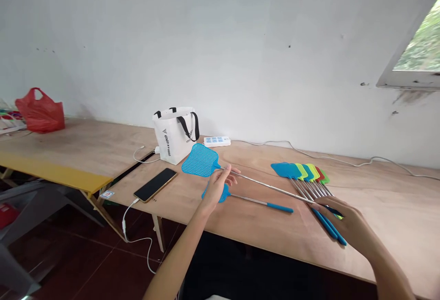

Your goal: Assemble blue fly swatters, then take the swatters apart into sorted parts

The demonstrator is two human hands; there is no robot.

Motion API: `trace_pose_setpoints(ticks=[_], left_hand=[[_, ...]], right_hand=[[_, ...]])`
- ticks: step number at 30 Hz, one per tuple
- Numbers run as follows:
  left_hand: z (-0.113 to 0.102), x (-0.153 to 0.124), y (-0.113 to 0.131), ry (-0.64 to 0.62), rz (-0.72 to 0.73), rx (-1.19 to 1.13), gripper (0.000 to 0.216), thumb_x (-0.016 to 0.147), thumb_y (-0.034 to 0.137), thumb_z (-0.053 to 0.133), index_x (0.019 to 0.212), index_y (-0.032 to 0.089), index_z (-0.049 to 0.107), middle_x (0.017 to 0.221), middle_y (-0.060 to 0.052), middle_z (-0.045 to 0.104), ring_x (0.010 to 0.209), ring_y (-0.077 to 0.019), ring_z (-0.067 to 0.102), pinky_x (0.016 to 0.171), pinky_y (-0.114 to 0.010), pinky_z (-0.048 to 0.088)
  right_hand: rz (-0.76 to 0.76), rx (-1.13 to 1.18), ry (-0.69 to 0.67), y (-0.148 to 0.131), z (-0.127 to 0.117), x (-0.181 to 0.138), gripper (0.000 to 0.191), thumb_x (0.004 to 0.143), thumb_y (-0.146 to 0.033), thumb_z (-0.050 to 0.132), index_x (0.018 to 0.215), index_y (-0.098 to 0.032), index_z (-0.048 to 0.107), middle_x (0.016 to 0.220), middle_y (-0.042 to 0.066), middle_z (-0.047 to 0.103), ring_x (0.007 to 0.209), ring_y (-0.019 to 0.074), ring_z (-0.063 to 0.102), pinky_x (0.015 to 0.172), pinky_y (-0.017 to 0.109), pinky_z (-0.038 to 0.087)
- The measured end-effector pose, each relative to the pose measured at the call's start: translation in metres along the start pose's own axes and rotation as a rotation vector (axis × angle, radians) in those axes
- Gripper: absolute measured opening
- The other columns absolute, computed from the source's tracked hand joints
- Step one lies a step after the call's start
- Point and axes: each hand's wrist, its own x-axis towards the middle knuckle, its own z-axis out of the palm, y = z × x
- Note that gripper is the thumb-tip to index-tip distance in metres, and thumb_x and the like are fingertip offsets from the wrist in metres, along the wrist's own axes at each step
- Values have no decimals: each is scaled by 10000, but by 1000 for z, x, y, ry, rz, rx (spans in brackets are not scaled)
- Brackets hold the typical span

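Observation:
I hold a blue fly swatter (200, 160) with a long extended metal rod above the wooden table (378, 208). My left hand (218, 185) pinches the rod just behind the blue head. My right hand (347, 224) grips the handle end of the same swatter. Under my left hand a second blue swatter (254, 201) lies flat on the table. A fanned row of several blue, green, yellow and red swatters (305, 174) lies just beyond my right hand.
A white tote bag (175, 134) stands at the back, with a white power strip (217, 141) beside it. A phone (155, 184) on a cable lies near the table's front edge. A red plastic bag (40, 111) sits at the far left. A yellow bench (51, 174) adjoins the table.

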Motion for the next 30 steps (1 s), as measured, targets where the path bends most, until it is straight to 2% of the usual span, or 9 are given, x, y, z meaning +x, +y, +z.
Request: trace_pose_setpoints(ticks=[3, 9, 12, 17, 22, 24, 27, 30], left_hand=[[2, -3, 3, -6, -33, -19, 472, 926, 574, 588, 878, 138, 762, 774, -121, 739, 638, -175, 638, 597, -271, 462], [15, -9, 2, -28, -60, -56, 528, 921, 617, 573, 889, 117, 738, 748, -115, 733, 616, -162, 628, 584, -258, 444], [16, -9, 1, -30, -54, -53, 524, 915, 618, 588, 901, 117, 739, 757, -111, 731, 616, -160, 618, 593, -263, 440], [13, -11, 4, 52, 9, -3, 550, 929, 624, 570, 819, 118, 757, 685, -103, 701, 611, -159, 588, 606, -272, 432], [7, -5, 1, 106, -7, -5, 541, 901, 623, 606, 807, 113, 761, 666, -104, 686, 614, -164, 588, 571, -262, 417], [-3, 1, -2, 180, -3, -21, 541, 872, 633, 632, 795, 111, 753, 653, -95, 674, 594, -157, 581, 537, -249, 403], [-24, 11, -2, 288, 22, -15, 538, 838, 640, 664, 781, 111, 746, 636, -81, 656, 584, -147, 572, 513, -230, 398], [-39, 15, 4, 261, 31, 25, 531, 851, 631, 660, 796, 111, 752, 663, -87, 664, 611, -144, 579, 527, -219, 416]], right_hand=[[21, 19, 4, -11, -3, 0, 434, 905, -649, 547, 936, -267, 752, 1056, 53, 754, 965, 258, 708, 763, 318, 566], [5, 18, 47, -33, -10, 3, 409, 872, -657, 588, 875, -271, 724, 1004, 39, 753, 931, 253, 708, 723, 308, 572], [-37, -8, 53, -37, -13, 4, 392, 882, -643, 586, 869, -274, 719, 975, 45, 753, 891, 252, 709, 690, 312, 572], [-114, -111, 52, -34, -15, 1, 383, 912, -632, 552, 903, -292, 727, 998, 39, 754, 938, 246, 710, 713, 301, 551], [-85, -128, 13, -21, -16, -3, 425, 945, -650, 472, 938, -314, 734, 1048, 34, 750, 988, 246, 695, 777, 318, 521], [-34, -106, 30, -9, -18, -6, 475, 943, -685, 430, 950, -324, 738, 1059, 36, 746, 1001, 252, 683, 803, 339, 509], [67, -68, 40, 13, -23, -10, 529, 923, -731, 396, 921, -334, 746, 1071, 50, 740, 1016, 273, 667, 759, 359, 504], [126, -16, 44, 27, -28, -13, 512, 901, -721, 436, 888, -325, 761, 1093, 76, 738, 1038, 284, 660, 771, 363, 508]])
